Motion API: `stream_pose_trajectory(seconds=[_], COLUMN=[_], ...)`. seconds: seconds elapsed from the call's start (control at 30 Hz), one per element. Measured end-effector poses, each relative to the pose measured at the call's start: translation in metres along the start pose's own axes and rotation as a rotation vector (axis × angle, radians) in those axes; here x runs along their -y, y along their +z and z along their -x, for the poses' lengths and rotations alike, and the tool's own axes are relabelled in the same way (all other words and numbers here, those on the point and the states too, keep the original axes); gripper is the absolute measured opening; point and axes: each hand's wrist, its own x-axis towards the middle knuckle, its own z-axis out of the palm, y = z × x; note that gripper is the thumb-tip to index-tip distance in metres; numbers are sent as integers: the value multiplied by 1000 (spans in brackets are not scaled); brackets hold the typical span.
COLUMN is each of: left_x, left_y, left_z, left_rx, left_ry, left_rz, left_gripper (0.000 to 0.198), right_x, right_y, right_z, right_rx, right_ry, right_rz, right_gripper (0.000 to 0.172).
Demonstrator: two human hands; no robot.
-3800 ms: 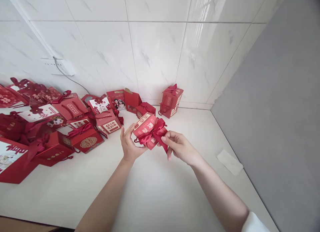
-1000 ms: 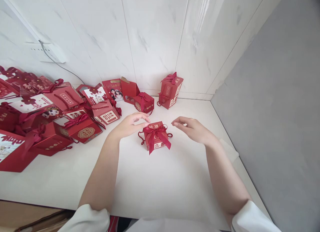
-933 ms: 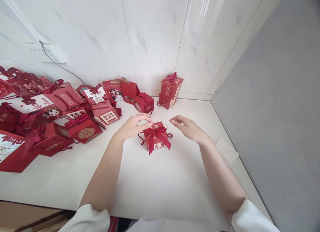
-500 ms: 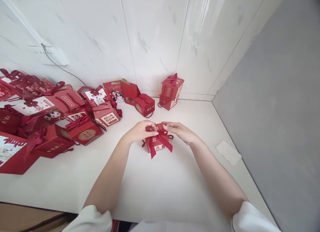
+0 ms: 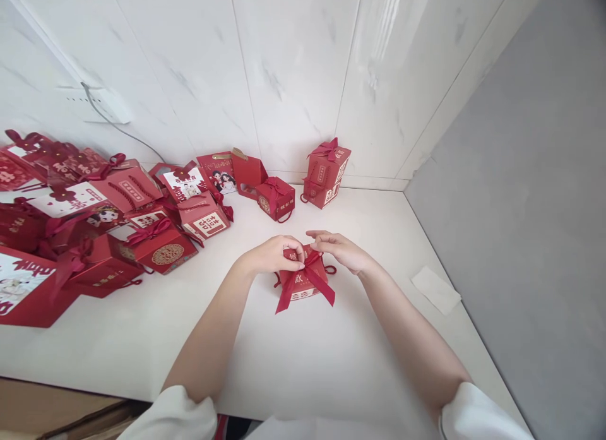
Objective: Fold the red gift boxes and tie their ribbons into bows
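Observation:
A small red gift box [image 5: 296, 282] with pale lettering stands on the white table in front of me. Its dark red ribbon [image 5: 322, 290] is tied over the top, with two long tails hanging down the near side. My left hand [image 5: 279, 255] is closed in a pinch on the ribbon near the knot. From the right, my right hand [image 5: 344, 250] holds the ribbon's other side between thumb and fingers, the index finger stretched out above. The fingertips partly cover the bow. Red cord handles show at the box's sides.
Many red gift boxes [image 5: 168, 249] crowd the table's left side. Behind my hands sit a small ribboned box [image 5: 275, 199] and a taller one [image 5: 326, 173] by the tiled wall. A white paper [image 5: 435, 290] lies at right beside a grey panel [image 5: 530, 206].
The gift box has tilted and shifted slightly toward me and right, its ribbon tails spreading wider. My left hand has moved a little right; my right hand has barely moved.

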Motion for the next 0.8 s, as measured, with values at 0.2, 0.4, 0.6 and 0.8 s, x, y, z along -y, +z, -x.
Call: stream_pose_trajectory(seconds=[0.2,0.4,0.6,0.8], left_x=[3,2,-6,-28], left_y=[3,4,-2,-27], left_z=[-1,-2,9,43], left_rx=[-1,5,2,-79], left_ry=[2,12,-32,-75], left_rz=[-9,-61,-63,-52], left_gripper=[8,8,32,45], right_x=[-17,-24,-12,8], right_y=[5,9,1,-18], right_z=[-11,-16,-4,18], right_rx=[-68,-77,10,-21], right_ry=[-33,-50,-55,-54], right_rz=[-64,-124,-38,245], right_gripper=[24,22,28,35])
